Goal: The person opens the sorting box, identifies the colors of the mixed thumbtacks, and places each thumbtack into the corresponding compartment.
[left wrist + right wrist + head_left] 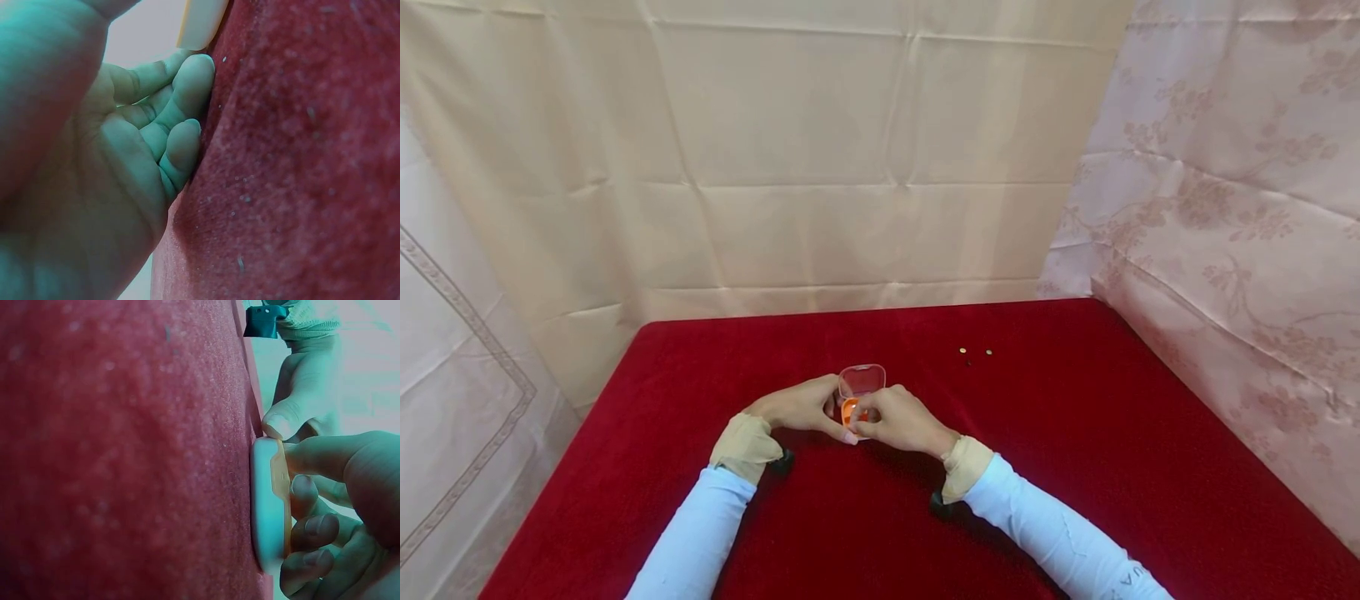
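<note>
A small case with a white base, orange inside and raised clear lid rests on the red cloth. My left hand holds it from the left, thumb at the near edge and fingers by the lid's hinge side. My right hand bends over the orange part, thumb and fingertips together at its inside. Whether anything is between those fingertips is hidden. In the right wrist view the case's white side lies against the cloth, the left thumb touching its end. The left wrist view shows just a corner of the case.
Two small round yellowish pieces, one left and one right, lie farther back on the red-covered table, with a tiny dark piece near them. Beige cloth hangs behind; patterned cloth hangs at both sides.
</note>
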`<act>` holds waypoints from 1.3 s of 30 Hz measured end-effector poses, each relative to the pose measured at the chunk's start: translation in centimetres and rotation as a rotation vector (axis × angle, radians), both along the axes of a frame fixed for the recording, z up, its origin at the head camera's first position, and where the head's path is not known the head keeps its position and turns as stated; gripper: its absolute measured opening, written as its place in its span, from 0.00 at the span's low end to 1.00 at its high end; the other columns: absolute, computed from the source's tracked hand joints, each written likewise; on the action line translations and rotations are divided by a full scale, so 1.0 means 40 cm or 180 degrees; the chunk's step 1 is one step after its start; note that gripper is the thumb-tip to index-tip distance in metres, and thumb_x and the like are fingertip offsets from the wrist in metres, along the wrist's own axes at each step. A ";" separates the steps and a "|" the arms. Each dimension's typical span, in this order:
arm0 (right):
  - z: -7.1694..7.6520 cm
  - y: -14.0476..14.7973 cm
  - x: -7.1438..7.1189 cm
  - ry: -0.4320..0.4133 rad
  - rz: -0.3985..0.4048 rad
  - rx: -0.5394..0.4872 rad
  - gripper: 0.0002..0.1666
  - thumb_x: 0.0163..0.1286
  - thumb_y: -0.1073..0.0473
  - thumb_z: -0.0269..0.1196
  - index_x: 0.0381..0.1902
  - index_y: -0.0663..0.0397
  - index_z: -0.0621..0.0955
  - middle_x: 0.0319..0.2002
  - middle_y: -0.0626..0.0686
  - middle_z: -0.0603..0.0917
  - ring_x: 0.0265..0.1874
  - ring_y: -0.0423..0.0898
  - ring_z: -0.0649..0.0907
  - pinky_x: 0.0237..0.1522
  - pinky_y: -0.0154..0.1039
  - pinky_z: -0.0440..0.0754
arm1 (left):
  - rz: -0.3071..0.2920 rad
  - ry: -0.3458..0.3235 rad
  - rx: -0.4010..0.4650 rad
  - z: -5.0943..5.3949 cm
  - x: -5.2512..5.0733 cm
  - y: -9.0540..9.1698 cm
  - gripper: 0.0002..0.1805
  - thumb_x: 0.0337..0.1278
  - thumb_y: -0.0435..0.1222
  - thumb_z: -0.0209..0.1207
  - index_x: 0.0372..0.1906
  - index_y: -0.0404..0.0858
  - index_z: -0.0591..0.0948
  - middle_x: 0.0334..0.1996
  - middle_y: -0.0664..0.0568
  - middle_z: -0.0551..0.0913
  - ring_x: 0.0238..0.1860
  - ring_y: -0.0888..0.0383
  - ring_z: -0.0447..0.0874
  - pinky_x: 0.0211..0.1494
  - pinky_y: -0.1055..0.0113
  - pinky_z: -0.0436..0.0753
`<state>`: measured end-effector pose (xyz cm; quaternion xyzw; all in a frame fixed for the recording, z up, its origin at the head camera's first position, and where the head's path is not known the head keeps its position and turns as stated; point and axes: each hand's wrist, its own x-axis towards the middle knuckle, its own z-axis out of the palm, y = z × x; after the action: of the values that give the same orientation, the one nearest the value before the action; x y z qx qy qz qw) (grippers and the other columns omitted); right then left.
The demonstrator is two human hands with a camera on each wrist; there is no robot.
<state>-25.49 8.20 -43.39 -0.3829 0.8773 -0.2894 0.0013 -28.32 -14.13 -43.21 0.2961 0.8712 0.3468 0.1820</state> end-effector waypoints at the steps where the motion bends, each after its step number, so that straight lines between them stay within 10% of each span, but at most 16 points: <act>1: 0.001 0.000 0.000 0.0003 0.0007 -0.0008 0.05 0.68 0.58 0.72 0.30 0.45 0.87 0.16 0.36 0.69 0.17 0.30 0.65 0.21 0.28 0.64 | -0.0004 0.0010 -0.0009 0.000 -0.001 0.000 0.31 0.45 0.51 0.80 0.49 0.44 0.75 0.37 0.52 0.78 0.38 0.56 0.75 0.40 0.62 0.76; 39: 0.066 0.139 -0.096 -0.0513 -0.0657 -0.0257 0.04 0.68 0.55 0.72 0.35 0.47 0.90 0.27 0.42 0.86 0.26 0.38 0.74 0.28 0.35 0.74 | 0.0093 -0.0082 -0.0043 -0.001 0.000 0.000 0.34 0.45 0.49 0.80 0.51 0.41 0.74 0.38 0.50 0.77 0.40 0.55 0.74 0.43 0.61 0.76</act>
<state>-29.31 13.75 -40.74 -0.2658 0.8967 -0.3529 0.0266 -28.31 -14.14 -43.25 0.2776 0.8753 0.3473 0.1902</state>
